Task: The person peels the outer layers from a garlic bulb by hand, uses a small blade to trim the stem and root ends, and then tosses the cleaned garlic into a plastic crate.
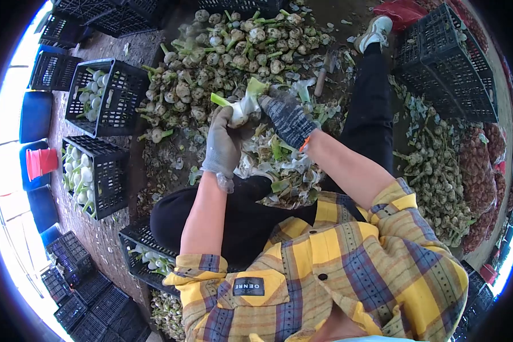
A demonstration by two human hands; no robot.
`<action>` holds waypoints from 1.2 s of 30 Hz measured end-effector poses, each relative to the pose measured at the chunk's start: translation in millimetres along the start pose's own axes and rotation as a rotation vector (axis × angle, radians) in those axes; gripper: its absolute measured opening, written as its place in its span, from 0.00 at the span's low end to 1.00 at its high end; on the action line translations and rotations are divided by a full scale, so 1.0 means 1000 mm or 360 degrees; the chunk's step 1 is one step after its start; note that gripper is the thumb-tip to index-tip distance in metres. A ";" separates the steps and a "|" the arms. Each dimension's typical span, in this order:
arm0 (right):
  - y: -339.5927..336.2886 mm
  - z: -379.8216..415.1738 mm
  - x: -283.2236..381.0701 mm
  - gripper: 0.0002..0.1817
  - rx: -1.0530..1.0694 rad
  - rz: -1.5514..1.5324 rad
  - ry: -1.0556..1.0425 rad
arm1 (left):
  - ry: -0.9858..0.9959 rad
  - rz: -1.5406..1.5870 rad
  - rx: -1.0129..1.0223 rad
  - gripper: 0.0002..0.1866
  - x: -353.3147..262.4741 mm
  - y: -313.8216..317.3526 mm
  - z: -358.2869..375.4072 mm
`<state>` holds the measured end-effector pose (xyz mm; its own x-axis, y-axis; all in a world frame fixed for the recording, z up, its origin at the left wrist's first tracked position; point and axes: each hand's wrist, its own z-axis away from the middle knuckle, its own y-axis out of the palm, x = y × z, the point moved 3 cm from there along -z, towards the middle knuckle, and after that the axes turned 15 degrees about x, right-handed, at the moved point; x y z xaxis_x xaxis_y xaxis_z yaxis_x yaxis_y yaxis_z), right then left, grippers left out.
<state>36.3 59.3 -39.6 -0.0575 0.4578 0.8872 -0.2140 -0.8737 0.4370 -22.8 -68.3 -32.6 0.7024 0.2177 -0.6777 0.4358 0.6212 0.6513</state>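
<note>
My left hand (221,143), in a pale grey glove, is closed around a white garlic bulb (240,115) with a short cut green stem pointing left. Close beside it, my right hand (286,115) wears a dark knitted glove and pinches the loose outer skin (256,89) at the bulb's upper right side. The fingertips of the right hand are partly hidden. Beyond both hands lies a large heap of unpeeled, soil-stained garlic bulbs (242,43). Below them, between my legs, peeled-off skins and leaves (285,171) are piled.
To the left, black crates (109,178) hold white peeled bulbs, and another crate (145,251) sits by my knee. A tool with a wooden handle (320,83) lies beyond my right hand. On the right are stacked crates (444,68), more garlic (436,182) and red net sacks (477,171).
</note>
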 end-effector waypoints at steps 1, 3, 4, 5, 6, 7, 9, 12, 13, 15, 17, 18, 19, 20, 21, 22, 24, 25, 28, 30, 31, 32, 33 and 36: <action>-0.001 0.001 0.003 0.11 -0.0002 0.0309 -0.0032 | -0.0010 -0.0067 -0.0058 0.15 -0.002 0.004 0.001; 0.000 0.002 0.008 0.11 0.0008 0.0930 -0.0097 | 0.0014 -0.0319 -0.0175 0.14 -0.005 0.009 0.003; 0.002 0.003 0.007 0.11 0.0009 0.0486 -0.0050 | 0.0044 -0.0505 -0.0237 0.14 -0.007 0.010 0.005; 0.007 0.004 0.004 0.11 0.0009 0.0043 -0.0002 | 0.0058 -0.0518 -0.0289 0.14 -0.008 0.009 0.005; 0.010 0.005 0.001 0.11 0.0004 -0.0401 0.0045 | 0.0072 -0.0530 -0.0341 0.14 -0.010 0.008 0.006; 0.000 0.002 -0.007 0.11 0.0023 -0.0180 -0.0101 | 0.0070 -0.0368 -0.0383 0.14 -0.011 0.004 0.003; -0.026 -0.004 -0.021 0.12 0.0033 0.0294 -0.0327 | 0.0160 -0.0178 -0.0363 0.14 -0.013 -0.004 -0.001; -0.057 -0.005 -0.024 0.13 0.0008 0.0772 -0.0254 | 0.0246 -0.0048 -0.0353 0.15 -0.014 -0.011 -0.001; -0.052 0.003 -0.009 0.13 0.0034 0.0636 -0.0099 | 0.0250 -0.0081 -0.0372 0.16 -0.019 -0.004 0.004; -0.056 0.004 -0.026 0.15 0.0012 0.0453 0.0337 | 0.0267 -0.0137 -0.0403 0.18 -0.020 -0.008 0.003; -0.039 0.008 -0.013 0.17 0.0335 0.1569 0.0495 | 0.0326 -0.0398 -0.0405 0.24 -0.020 -0.010 0.003; -0.031 0.009 -0.003 0.18 0.0322 0.1599 0.0778 | 0.0354 -0.0497 -0.0402 0.25 -0.019 -0.009 0.004; -0.019 0.011 0.013 0.20 0.0324 0.1637 0.1065 | 0.0385 -0.0597 -0.0399 0.26 -0.020 -0.004 0.006; -0.015 0.010 0.012 0.21 0.0348 0.1564 0.0815 | 0.0413 -0.0697 -0.0396 0.27 -0.020 -0.002 0.008; -0.013 0.009 0.010 0.22 0.0367 0.1483 0.0566 | 0.0415 -0.0762 -0.0387 0.27 -0.018 -0.005 0.007; -0.010 0.009 0.008 0.23 0.0381 0.1399 0.0319 | 0.0416 -0.0827 -0.0376 0.27 -0.017 -0.009 0.006; -0.006 0.002 -0.004 0.23 0.0454 0.0384 0.0458 | 0.0457 -0.0925 -0.0301 0.27 -0.012 -0.012 0.003; -0.003 0.000 0.000 0.24 0.0499 0.0270 0.0507 | 0.0496 -0.0959 -0.0241 0.26 -0.011 -0.005 0.003; 0.010 -0.002 0.012 0.23 0.0657 0.0263 0.0361 | 0.0384 -0.1031 -0.0150 0.26 -0.012 0.002 0.008; 0.010 -0.005 0.009 0.23 0.0744 0.0250 0.0255 | 0.0368 -0.1080 -0.0128 0.26 -0.013 0.001 0.007; 0.013 -0.005 0.011 0.24 0.0772 0.0181 0.0251 | 0.0424 -0.1108 -0.0122 0.26 -0.013 -0.001 0.006; 0.016 -0.006 0.014 0.25 0.0800 0.0113 0.0249 | 0.0479 -0.1135 -0.0115 0.26 -0.013 -0.001 0.005; 0.010 0.003 0.016 0.22 0.0699 0.0040 0.0466 | 0.0480 -0.1104 -0.0115 0.26 -0.011 -0.002 0.005; -0.001 0.003 0.006 0.19 0.0551 0.0302 0.0494 | 0.0438 -0.0998 -0.0105 0.26 -0.012 0.002 0.007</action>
<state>38.8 62.1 -34.0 -0.3626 0.2670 0.8929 0.1614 -0.9256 0.3423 -26.5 -75.3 -21.1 0.1566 -0.0202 -0.9875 0.6720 0.7348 0.0915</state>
